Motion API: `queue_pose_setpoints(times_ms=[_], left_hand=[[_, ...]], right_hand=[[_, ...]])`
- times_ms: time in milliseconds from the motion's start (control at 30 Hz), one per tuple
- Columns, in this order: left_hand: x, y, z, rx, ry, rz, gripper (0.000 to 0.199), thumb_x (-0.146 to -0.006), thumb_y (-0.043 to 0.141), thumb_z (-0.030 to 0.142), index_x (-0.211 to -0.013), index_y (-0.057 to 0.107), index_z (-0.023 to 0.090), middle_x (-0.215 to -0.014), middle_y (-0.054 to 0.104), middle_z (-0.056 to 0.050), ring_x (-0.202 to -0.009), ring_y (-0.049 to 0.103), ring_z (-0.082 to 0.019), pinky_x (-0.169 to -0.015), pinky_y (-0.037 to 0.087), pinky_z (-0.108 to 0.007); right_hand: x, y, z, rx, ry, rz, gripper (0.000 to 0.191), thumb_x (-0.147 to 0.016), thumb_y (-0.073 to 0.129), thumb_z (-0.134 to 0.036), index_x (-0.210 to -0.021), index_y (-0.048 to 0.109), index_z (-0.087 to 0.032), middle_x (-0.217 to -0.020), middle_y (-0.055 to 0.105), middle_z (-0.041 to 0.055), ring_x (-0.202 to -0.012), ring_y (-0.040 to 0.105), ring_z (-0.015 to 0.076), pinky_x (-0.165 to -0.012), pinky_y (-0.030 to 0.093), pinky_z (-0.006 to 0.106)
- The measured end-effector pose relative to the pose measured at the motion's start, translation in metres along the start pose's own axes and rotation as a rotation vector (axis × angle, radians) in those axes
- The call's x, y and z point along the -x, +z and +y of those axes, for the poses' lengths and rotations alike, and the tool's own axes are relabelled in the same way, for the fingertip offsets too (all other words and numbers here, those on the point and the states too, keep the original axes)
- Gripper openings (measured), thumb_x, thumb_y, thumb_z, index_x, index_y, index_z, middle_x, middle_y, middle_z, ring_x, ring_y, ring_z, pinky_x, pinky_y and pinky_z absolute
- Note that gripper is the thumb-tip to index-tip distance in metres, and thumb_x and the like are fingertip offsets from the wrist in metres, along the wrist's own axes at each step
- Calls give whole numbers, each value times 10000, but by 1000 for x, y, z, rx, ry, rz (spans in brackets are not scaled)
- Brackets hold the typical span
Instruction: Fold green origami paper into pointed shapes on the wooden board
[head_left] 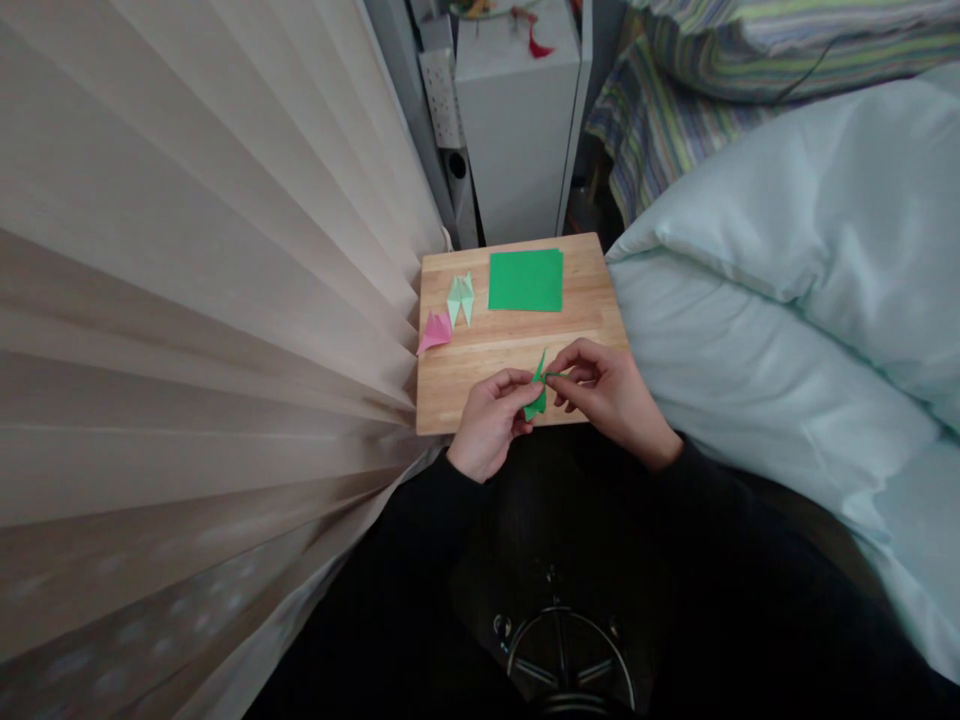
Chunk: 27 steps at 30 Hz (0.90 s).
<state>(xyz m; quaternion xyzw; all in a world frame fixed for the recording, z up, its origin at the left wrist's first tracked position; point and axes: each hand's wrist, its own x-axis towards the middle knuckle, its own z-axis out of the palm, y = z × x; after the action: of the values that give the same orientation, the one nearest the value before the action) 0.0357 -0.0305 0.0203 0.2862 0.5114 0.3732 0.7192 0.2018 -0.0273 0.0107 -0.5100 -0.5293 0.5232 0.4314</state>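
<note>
Above the near edge of a small wooden table (465,385), both hands hold one folded green origami piece (536,403). My left hand (493,412) pinches its body between thumb and fingers. With thumb and fingertips closed, my right hand (607,392) grips a thin green point that sticks out to the right. Another narrow point rises upward from the piece. Part of the paper is hidden behind the left thumb. Farther back lie a stack of green paper (526,281), a pale green folded paper figure (460,298) and a pink folded paper figure (436,331).
A pleated curtain (225,250) hangs close along the table's left side. On the right, a bed with a pale blue quilt (750,330) borders the table. A white cabinet (517,140) stands behind it. Below is a round metal stool base (570,655).
</note>
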Motion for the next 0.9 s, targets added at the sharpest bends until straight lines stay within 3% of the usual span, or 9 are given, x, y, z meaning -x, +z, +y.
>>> queue_pose_setpoints(times_ms=[133,400,700,900], left_hand=[[0,1,0,-19,12,11,159,-752,779,193,-866,679,145,-647,614,31,-473,495,-50,-442,387,-162],[1,0,2,26,-12,-57,95,-761,734,172,-838,698,127,-712,669,-15,-546,620,-96,-517,504,-201],[0,-2,2,-20,45,-73,180,-756,824,238,-894,765,140,-753,703,-20,-591,615,-92,-558,508,-199],[-4,-5,-1,-122,120,-73,191,-744,848,260,-892,786,156,-784,724,-26,-697,637,-116,-618,485,-194]], right_hand=[[-1,-2,-5,-72,46,-58,349,-789,818,-492,-828,630,-201,-694,661,0,-582,650,143,-473,529,253],[-4,-7,-4,-168,88,-23,392,-720,861,-509,-757,629,-196,-650,653,-3,-575,623,130,-467,508,236],[-6,-9,-5,-196,109,-10,400,-657,905,-451,-759,607,-206,-647,650,-24,-543,583,113,-450,471,226],[-7,-8,-4,-287,196,79,445,-624,925,-422,-808,571,-225,-638,654,-38,-541,595,120,-436,452,217]])
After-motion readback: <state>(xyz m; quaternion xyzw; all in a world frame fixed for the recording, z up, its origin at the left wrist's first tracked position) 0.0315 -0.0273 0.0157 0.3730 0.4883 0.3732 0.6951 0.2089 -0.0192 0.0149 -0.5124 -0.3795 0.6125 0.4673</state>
